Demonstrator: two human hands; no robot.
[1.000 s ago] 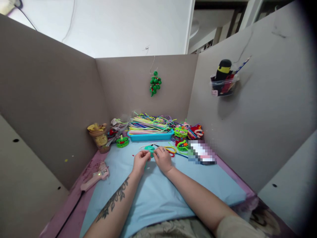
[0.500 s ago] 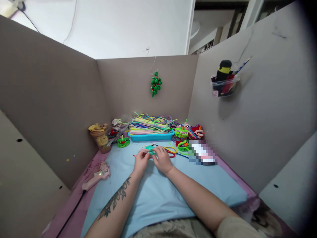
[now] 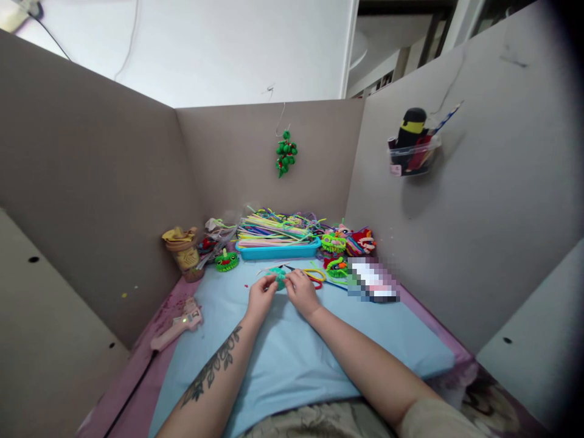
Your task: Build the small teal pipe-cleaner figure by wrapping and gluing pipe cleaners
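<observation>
A small teal pipe-cleaner piece (image 3: 280,277) is pinched between my two hands above the blue cloth. My left hand (image 3: 261,297) grips its left side with thumb and fingers. On the other side my right hand (image 3: 301,292) has its fingertips closed on the right edge. The fingers hide part of the piece, so its full shape does not show. Scissors with yellow and red handles (image 3: 316,278) lie just past my right hand, their blades partly covered by the piece and fingers.
A blue tray (image 3: 279,251) full of pipe cleaners stands at the back. Finished green pieces (image 3: 227,260) and a blurred-out phone (image 3: 374,281) lie around it. At left are a brown cup (image 3: 186,255) and a pink glue gun (image 3: 177,328) with a cord. Grey panels enclose three sides.
Both hands stay close together on the teal piece. My right-hand fingers have shifted slightly, and more of the piece shows between the hands.
</observation>
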